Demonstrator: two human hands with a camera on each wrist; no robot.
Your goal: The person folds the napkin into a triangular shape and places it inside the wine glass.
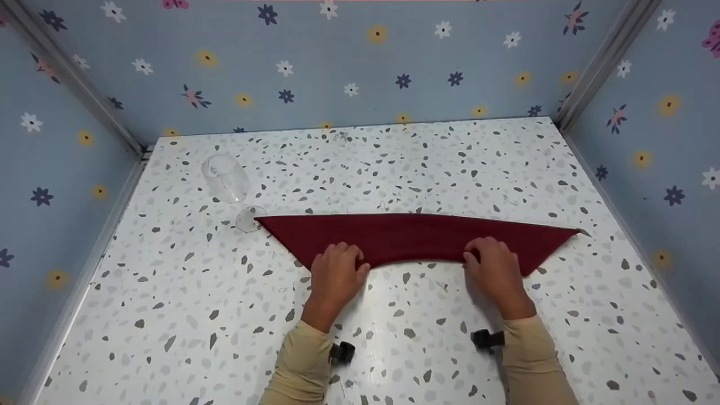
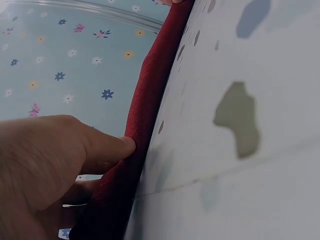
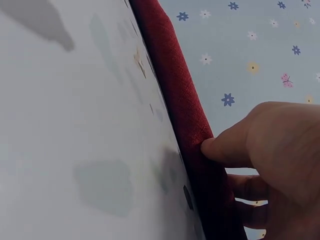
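A dark red cloth [image 1: 410,236], folded into a long band with slanted ends, lies across the speckled table. My left hand [image 1: 338,273] pinches its near edge left of the middle, thumb below and fingers over the top. Farther right, my right hand [image 1: 495,273] pinches the same edge. Between the two hands this edge bows slightly away from me. In the left wrist view the thumb presses against a rounded fold of the red cloth [image 2: 145,100]. The right wrist view shows the other thumb on the thick rolled edge of the cloth [image 3: 175,75].
A clear wine glass [image 1: 228,179] lies on its side at the back left, its foot touching or overlapping the cloth's left tip in this view. Flowered blue walls [image 1: 349,62] enclose the table [image 1: 169,304] at the back and both sides.
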